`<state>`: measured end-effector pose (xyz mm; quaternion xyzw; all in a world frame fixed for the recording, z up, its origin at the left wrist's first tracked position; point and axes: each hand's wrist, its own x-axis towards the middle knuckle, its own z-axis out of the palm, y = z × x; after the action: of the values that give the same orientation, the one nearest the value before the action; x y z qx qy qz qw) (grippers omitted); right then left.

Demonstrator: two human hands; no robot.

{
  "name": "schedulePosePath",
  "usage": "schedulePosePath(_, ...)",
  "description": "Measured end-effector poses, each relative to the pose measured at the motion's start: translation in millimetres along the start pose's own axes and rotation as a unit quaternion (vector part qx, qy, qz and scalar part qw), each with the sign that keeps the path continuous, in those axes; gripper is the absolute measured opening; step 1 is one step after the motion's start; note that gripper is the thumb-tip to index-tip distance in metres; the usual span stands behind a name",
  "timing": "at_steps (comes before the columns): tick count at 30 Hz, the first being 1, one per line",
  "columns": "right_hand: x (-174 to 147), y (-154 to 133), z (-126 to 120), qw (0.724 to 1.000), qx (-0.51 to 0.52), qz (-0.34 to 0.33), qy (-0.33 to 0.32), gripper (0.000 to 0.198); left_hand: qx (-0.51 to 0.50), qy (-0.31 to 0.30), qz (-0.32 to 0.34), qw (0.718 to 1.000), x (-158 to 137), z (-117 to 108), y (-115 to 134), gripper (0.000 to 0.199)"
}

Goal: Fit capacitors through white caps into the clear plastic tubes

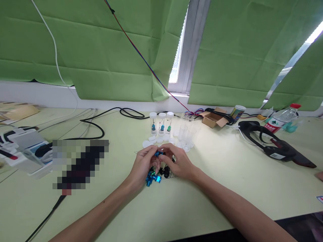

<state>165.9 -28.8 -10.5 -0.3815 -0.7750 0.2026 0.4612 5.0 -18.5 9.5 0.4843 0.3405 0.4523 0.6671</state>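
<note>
In the middle of the table my left hand (pixel 142 165) and my right hand (pixel 180 160) meet, fingers curled together. Between their fingertips is a small blue metallic piece (pixel 158 153); the fingers hide much of it. A thin wire-like line sticks out past the left knuckles. Below my hands lies a pile of small blue pieces (pixel 150 178), with a bit of green among them. Black pieces (pixel 166 172) lie under my right hand. Just beyond stand three white-capped clear tubes (pixel 162 126), two holding a blue piece and one a green piece, each with a thin dark stem.
Clear uncapped tubes (pixel 183 132) and loose white caps (pixel 146 144) stand close beyond my hands. Farther right are a small cardboard box (pixel 214 120), a black headset (pixel 275 151) and a bottle (pixel 281 117). Black cable (pixel 101 126) and a white device (pixel 27 144) lie left.
</note>
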Motion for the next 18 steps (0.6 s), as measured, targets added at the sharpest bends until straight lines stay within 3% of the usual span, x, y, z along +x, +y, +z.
schedulePosePath(18, 2.3, -2.6, -1.5, 1.0, 0.018, -0.004, -0.014, 0.02, 0.002, -0.003, -0.011, 1.0, -0.3, 0.2, 0.0, 0.03)
